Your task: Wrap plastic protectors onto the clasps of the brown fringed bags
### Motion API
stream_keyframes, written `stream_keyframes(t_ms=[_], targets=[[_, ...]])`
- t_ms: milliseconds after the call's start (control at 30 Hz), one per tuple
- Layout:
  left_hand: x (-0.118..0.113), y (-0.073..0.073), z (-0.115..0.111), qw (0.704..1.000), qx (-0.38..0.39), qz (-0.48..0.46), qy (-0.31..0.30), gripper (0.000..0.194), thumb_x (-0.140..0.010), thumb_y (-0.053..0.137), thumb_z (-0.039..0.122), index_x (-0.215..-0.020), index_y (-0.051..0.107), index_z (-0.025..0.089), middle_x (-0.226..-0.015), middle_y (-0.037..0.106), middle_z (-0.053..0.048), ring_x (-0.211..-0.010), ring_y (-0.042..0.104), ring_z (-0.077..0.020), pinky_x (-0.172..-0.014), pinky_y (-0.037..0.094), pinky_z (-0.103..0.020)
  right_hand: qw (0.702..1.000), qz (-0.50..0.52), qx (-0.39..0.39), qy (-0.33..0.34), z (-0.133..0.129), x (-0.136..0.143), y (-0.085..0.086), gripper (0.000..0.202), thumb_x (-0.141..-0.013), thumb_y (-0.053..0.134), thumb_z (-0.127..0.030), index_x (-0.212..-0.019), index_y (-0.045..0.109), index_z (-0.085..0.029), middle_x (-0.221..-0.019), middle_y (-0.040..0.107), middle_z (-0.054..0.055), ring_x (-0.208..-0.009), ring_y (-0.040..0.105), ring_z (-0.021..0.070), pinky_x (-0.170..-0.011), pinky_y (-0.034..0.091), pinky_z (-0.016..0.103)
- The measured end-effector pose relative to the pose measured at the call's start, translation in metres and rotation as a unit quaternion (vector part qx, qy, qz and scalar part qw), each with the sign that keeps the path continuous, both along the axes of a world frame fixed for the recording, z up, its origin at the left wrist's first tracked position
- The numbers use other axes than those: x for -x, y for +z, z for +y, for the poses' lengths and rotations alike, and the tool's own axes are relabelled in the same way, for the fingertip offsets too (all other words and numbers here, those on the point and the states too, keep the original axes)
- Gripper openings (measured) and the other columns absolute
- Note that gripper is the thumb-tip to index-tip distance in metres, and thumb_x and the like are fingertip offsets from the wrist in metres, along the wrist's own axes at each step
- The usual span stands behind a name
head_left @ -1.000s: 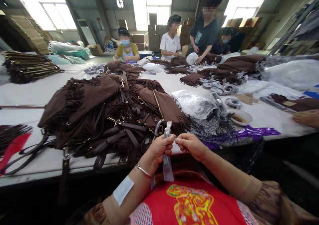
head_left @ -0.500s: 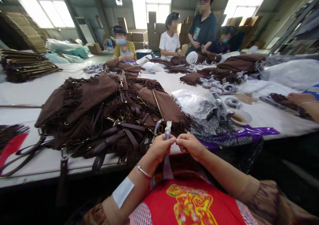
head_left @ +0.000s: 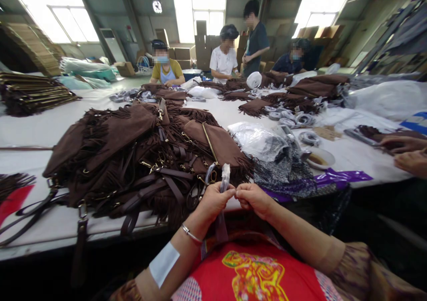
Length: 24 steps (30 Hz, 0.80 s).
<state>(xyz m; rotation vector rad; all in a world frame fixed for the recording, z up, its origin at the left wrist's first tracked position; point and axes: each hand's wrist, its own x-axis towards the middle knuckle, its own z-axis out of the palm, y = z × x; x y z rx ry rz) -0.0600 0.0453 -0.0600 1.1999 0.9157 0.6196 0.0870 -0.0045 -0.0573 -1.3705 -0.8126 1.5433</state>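
Note:
My left hand (head_left: 213, 201) is closed around a brown bag strap (head_left: 225, 175), whose upper end is wrapped in clear plastic. The strap's lower end hangs below my palm. Fingertip to fingertip with it, my right hand (head_left: 256, 199) is closed in a pinch; whatever lies between its fingers is too small to make out. Just beyond both hands spreads a heap of brown fringed bags (head_left: 120, 136) with gold clasps and loose straps. One leather strap (head_left: 82, 234) dangles over the table edge.
Crumpled clear plastic (head_left: 256, 138) and a shallow dish (head_left: 320, 158) lie right of the heap, near coiled wrapped straps (head_left: 304, 118). A co-worker's hands (head_left: 412, 158) are at the far right. Several people work across the table (head_left: 96, 94); one stands (head_left: 256, 43).
My hands stay pinched together almost unmoved. The standing person has shifted left and turned sideways. At the far right, more of the co-worker's hands now shows.

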Motion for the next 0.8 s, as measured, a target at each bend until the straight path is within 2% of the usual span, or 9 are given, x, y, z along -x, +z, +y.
stream_keyframes(t_ms=[267,500,800], targets=[[0.0006,0.0021,0.001,0.998,-0.055,0.01,-0.033,0.018,-0.076,0.065,0.034,-0.076,0.06,0.016,-0.051,0.045,0.007,-0.047,0.034,-0.0067,-0.051,0.029,-0.022,1.0,-0.012,-0.011,0.007,-0.0003,0.0001,0.001,0.015,-0.064,0.064,-0.028,-0.059,0.054,-0.016,-0.041,0.042,-0.008,-0.037,0.032,0.004,-0.039,0.02,0.02],[-0.0032,-0.0014,-0.0002,0.988,-0.149,0.043,0.013,0.012,-0.076,0.061,0.027,-0.072,0.06,0.015,-0.063,0.052,0.003,-0.059,0.043,-0.01,-0.057,0.035,-0.023,0.999,-0.045,-0.013,-0.003,-0.0009,0.0006,0.0012,0.018,-0.064,0.065,-0.03,-0.059,0.053,-0.017,-0.042,0.041,-0.009,-0.037,0.032,0.0042,-0.039,0.02,0.02],[-0.0042,-0.0027,-0.0023,0.971,-0.218,0.092,0.033,0.012,-0.079,0.056,0.024,-0.071,0.061,0.016,-0.065,0.056,0.002,-0.063,0.049,-0.0119,-0.062,0.038,-0.024,0.992,-0.125,-0.034,-0.008,0.001,0.0007,-0.0001,0.02,-0.066,0.062,-0.034,-0.059,0.053,-0.018,-0.042,0.041,-0.008,-0.039,0.034,0.0063,-0.041,0.024,0.022]])
